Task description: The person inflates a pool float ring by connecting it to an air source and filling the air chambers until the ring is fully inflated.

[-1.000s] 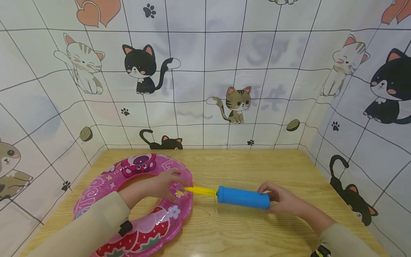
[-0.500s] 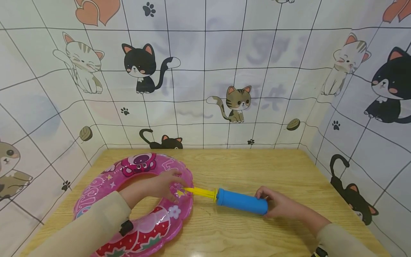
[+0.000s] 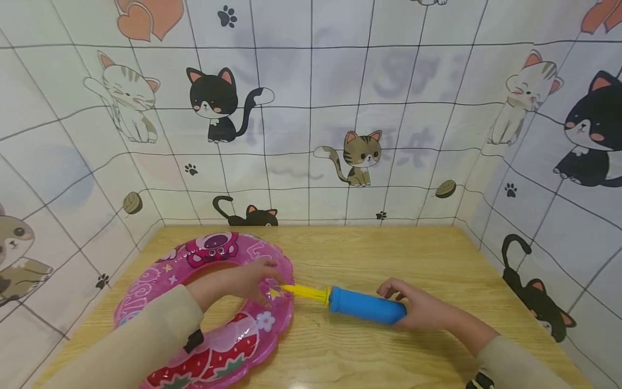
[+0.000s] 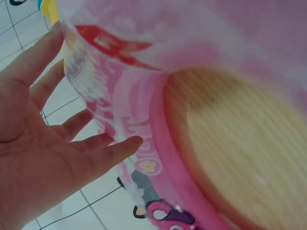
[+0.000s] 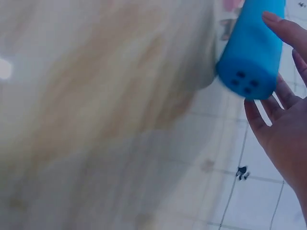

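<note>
A pink inflated swim ring (image 3: 277, 319) with strawberry and bear prints lies at the left of the table. My left hand (image 3: 250, 281) reaches across its hole, thumb and fingers bent over the ring's right side beside the yellow nozzle (image 3: 306, 292) of a hand pump. The nozzle tip meets the ring at these fingertips; its very end is hidden. In the left wrist view, the other fingers are spread along the shiny vinyl. My right hand (image 3: 420, 308) holds the rear end of the blue pump barrel (image 3: 366, 305). The right wrist view shows the barrel's end face with small holes.
The light wooden table (image 3: 389, 248) carries the ring and pump. A white cloth backdrop (image 3: 291, 108) with cat prints and grid lines stands around the back and both sides. Both arms wear beige sleeves (image 3: 160, 329) with dark bands near the wrists.
My right hand has moved left and further over the pump's rear end, which has dipped slightly toward me. My left hand and the ring have stayed in place.
</note>
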Tool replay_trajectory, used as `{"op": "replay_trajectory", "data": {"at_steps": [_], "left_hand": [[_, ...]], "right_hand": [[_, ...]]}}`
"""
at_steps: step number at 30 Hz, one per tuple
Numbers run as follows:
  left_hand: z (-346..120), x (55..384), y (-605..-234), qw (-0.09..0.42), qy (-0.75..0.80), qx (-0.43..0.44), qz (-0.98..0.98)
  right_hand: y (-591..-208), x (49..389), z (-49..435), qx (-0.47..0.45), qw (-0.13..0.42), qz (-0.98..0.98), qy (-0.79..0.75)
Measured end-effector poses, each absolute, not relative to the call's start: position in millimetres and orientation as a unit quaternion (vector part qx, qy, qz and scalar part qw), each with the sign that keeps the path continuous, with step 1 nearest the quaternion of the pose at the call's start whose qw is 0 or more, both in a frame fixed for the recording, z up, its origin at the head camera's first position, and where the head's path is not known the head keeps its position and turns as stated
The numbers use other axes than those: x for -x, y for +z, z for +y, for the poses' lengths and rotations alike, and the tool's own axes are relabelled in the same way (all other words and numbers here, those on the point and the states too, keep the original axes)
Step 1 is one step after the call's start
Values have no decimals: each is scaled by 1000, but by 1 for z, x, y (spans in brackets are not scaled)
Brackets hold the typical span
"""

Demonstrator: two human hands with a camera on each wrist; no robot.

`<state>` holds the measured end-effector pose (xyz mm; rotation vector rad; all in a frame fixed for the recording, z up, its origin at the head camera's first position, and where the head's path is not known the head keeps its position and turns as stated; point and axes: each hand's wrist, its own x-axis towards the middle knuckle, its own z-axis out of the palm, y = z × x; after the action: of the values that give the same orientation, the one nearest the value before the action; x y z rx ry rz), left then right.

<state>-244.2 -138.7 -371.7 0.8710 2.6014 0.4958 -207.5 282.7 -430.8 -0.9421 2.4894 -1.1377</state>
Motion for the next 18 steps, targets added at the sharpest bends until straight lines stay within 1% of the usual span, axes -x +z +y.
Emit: {"op": "replay_trajectory", "data": {"at_steps": [6,13,18], "left_hand": [[-137,248,-366,181,166,-287,926],[-135,251,-365,138,158,-315,926],[-132,253,-367,126,143,-315,930]], "right_hand": [[-421,215,255,340,106,840,-409],[-411,224,211,356,93,827,-426],[-407,228,185,359,107,827,-420]]}}
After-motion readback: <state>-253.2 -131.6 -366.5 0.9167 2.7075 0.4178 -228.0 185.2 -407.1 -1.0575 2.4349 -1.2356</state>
